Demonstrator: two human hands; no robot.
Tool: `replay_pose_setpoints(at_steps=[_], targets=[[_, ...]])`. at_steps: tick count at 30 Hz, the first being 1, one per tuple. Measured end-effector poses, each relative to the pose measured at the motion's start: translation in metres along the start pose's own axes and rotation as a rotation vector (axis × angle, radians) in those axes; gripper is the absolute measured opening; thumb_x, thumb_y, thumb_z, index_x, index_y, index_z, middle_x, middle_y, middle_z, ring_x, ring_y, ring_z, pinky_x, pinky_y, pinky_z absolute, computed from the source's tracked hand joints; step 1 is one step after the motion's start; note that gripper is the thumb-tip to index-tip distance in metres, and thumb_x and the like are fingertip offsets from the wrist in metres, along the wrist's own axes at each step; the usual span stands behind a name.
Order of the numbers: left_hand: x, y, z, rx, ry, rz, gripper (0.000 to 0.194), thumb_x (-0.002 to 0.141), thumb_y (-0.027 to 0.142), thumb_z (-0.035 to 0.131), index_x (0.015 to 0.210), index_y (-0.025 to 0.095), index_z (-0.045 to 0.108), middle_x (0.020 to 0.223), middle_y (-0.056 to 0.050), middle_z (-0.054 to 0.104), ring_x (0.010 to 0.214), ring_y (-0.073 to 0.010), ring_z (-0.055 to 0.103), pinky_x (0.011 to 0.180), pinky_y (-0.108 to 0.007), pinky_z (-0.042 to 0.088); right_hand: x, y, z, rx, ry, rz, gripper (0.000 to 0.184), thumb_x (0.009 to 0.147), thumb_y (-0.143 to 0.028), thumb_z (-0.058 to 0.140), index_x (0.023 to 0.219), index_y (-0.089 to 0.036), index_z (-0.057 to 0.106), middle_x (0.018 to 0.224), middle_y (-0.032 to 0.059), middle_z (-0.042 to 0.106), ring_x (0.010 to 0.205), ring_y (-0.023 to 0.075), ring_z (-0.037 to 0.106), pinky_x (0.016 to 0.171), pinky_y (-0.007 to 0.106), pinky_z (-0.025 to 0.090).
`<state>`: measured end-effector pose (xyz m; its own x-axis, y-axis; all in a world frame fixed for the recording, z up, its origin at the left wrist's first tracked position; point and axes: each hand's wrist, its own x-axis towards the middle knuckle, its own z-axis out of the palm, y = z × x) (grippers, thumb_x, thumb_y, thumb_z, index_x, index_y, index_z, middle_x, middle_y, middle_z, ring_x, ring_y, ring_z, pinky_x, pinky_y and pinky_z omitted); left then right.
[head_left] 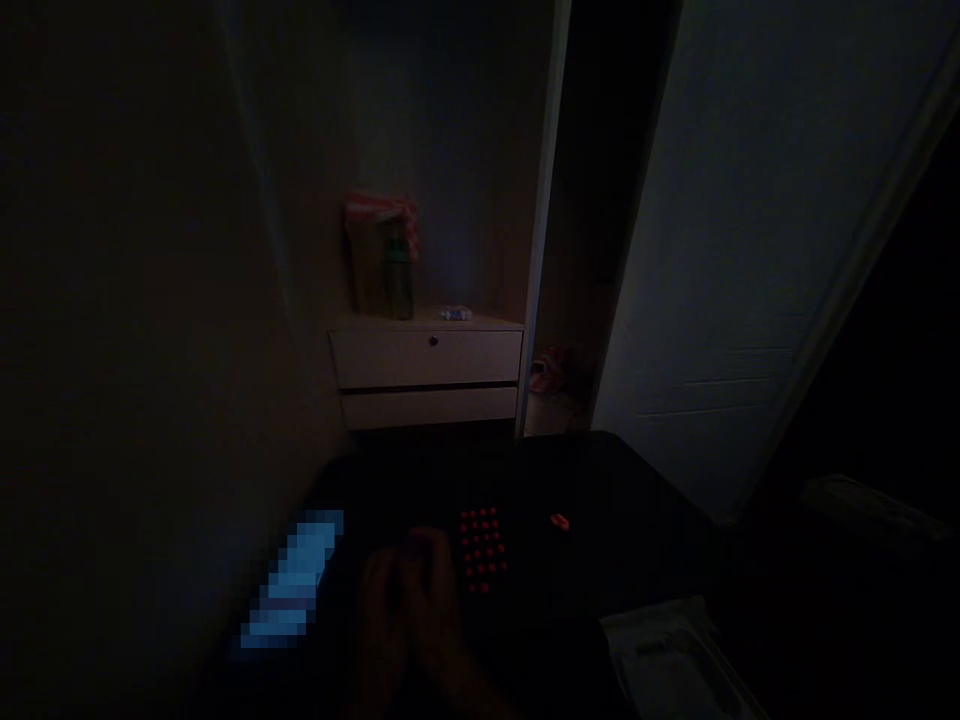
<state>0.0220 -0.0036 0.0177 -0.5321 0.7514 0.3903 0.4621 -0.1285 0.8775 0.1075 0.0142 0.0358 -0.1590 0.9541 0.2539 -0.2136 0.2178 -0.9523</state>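
Note:
The room is very dark. My left hand [379, 610] and my right hand [435, 590] are pressed together over a dark table [600, 500], fingers closed around each other. Whether anything lies in them is hidden by the gloom. Just right of my right hand sits a grid of small red dots [482, 548] on the dark surface. A single small red piece [559, 521] lies further right. A glowing blue screen [296, 580] lies to the left of my left hand.
A pale flat package [667, 655] lies at the table's near right. Beyond stands a light drawer unit [427, 365] with a green bottle [397, 275], a red-topped bag [375, 215] and a small item [455, 313] on it. A white door [750, 250] is on the right.

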Motion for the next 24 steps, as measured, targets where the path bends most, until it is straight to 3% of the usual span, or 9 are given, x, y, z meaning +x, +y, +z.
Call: replay_pose_setpoints(at_steps=[5, 9, 16, 24], targets=[[-0.001, -0.006, -0.001, -0.029, -0.033, 0.062, 0.036, 0.084, 0.042, 0.053, 0.109, 0.019, 0.066, 0.114, -0.014, 0.07, 0.108, -0.0299, 0.066, 0.098, -0.049, 0.052, -0.001, -0.003, -0.002, -0.01, -0.002, 0.001, 0.027, 0.101, -0.041, 0.051, 0.12, -0.024, 0.062, 0.115, 0.0059, 0.07, 0.109, 0.0228, 0.068, 0.097, 0.035, 0.053], [-0.002, -0.017, 0.004, -0.038, 0.031, 0.085, 0.036, 0.084, 0.04, 0.054, 0.112, 0.02, 0.065, 0.117, -0.013, 0.07, 0.111, -0.0305, 0.065, 0.102, -0.053, 0.05, 0.001, 0.001, -0.002, -0.015, 0.016, -0.018, 0.02, 0.099, -0.035, 0.053, 0.11, -0.025, 0.066, 0.108, 0.0049, 0.071, 0.103, 0.0227, 0.068, 0.094, 0.036, 0.053], [-0.002, -0.003, 0.006, -0.068, 0.052, -0.032, 0.047, 0.083, 0.054, 0.054, 0.112, 0.018, 0.064, 0.12, -0.016, 0.068, 0.114, -0.0337, 0.062, 0.109, -0.059, 0.043, 0.003, 0.004, -0.002, 0.046, 0.044, -0.006, 0.021, 0.1, -0.04, 0.052, 0.101, -0.026, 0.067, 0.1, 0.0036, 0.071, 0.094, 0.0222, 0.068, 0.086, 0.034, 0.055], [-0.003, 0.004, 0.005, -0.084, 0.058, -0.129, 0.058, 0.08, 0.064, 0.052, 0.111, 0.017, 0.063, 0.123, -0.019, 0.067, 0.118, -0.0356, 0.061, 0.112, -0.059, 0.04, 0.004, 0.008, -0.003, 0.101, 0.066, 0.028, 0.026, 0.098, -0.049, 0.054, 0.102, -0.027, 0.068, 0.103, 0.0038, 0.072, 0.098, 0.0224, 0.069, 0.09, 0.035, 0.056]])
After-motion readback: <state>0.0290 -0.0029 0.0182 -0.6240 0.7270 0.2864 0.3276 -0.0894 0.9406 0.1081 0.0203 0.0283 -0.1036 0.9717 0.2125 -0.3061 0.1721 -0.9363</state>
